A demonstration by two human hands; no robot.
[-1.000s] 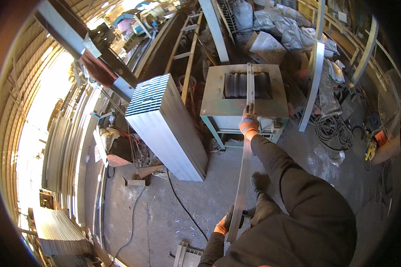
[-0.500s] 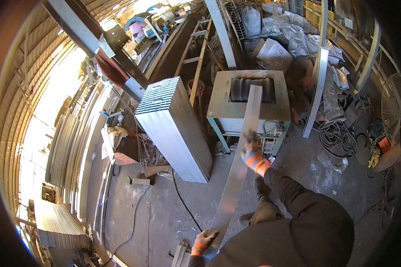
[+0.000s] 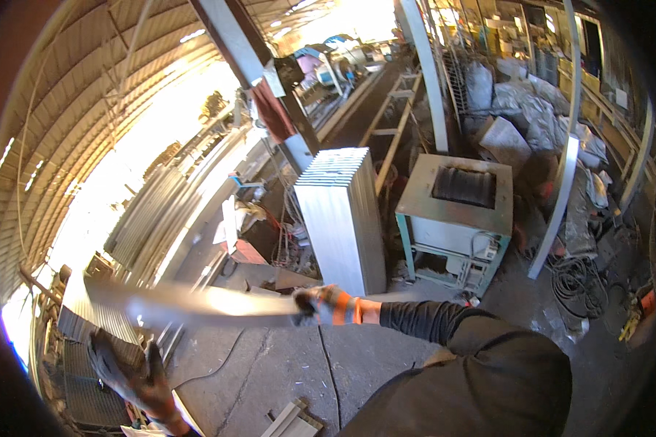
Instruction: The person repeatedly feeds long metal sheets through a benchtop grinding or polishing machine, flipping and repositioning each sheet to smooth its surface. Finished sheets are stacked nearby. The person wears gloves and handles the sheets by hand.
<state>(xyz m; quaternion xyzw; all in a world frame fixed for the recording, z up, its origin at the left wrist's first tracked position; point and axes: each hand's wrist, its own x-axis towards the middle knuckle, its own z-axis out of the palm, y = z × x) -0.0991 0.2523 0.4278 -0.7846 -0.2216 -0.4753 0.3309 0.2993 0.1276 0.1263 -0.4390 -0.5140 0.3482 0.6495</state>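
A long, flat silver metal strip (image 3: 229, 306), smeared by motion, lies level across the middle of the view. My right hand (image 3: 328, 304), in a grey and orange work glove, is closed around it, and the strip shows on both sides of the grip. Below the strip's left end is my left hand (image 3: 135, 382), gloved too, thumb and fingers spread with nothing between them. Beyond my right hand stands a tall stack of similar metal strips (image 3: 335, 233). To the right of that stack is a green-grey box-shaped machine (image 3: 452, 229) with a dark roller in its top opening.
Ribbed metal lengths are piled (image 3: 98, 309) at the left, near my left hand. Short metal pieces (image 3: 295, 421) and a black cable (image 3: 330, 379) lie on the floor. A slanted steel post (image 3: 557, 211) and coiled hoses (image 3: 577, 288) are at the right.
My right hand has swung the strip left, off the machine, from lengthwise to crosswise. My left hand has let go of its near end and moved left. The view has shifted left.
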